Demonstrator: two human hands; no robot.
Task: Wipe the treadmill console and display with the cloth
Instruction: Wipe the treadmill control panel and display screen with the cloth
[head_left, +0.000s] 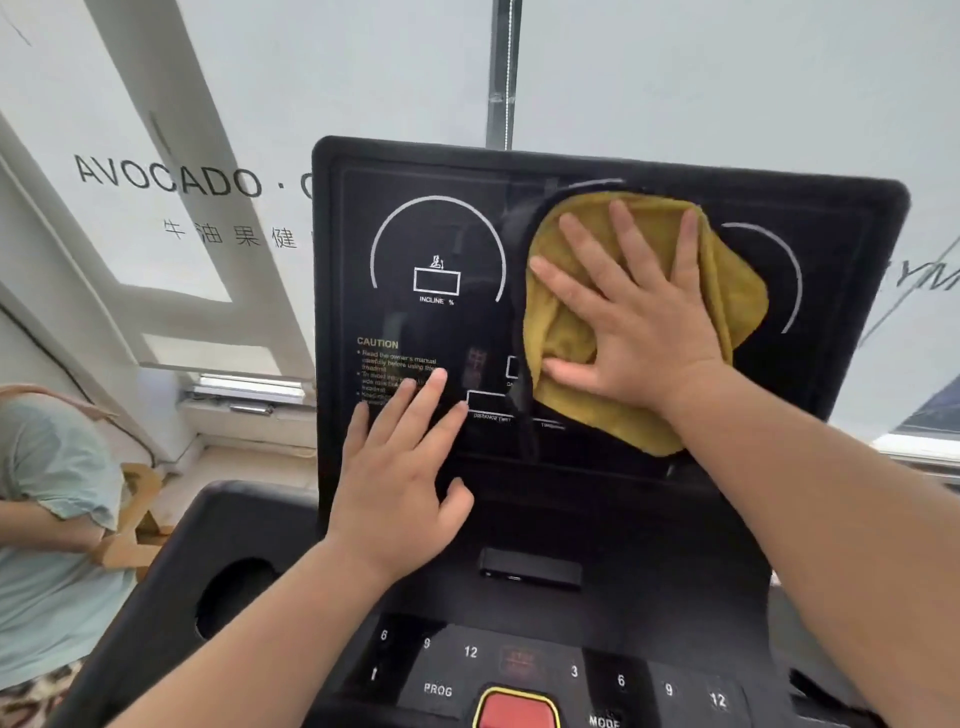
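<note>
1. The treadmill console (675, 519) fills the middle of the view: a black, glossy display (441, 322) panel tilted upright above a lower button deck with numbered keys, "PROG" and "MODE" labels and a red stop button (517, 709).
2. A person in a pale green shirt (47, 519) stands at the left edge, beside the machine.
3. The yellow cloth (737, 291) lies bunched flat against the centre-right of the display, covering part of the middle dial.
4. The right hand (639, 322) presses the cloth to the screen, fingers spread open and flat, gripping nothing.
5. The left hand (400, 493) rests on the display's lower left, over the "CAUTION" text, fingers extended and open.
</note>
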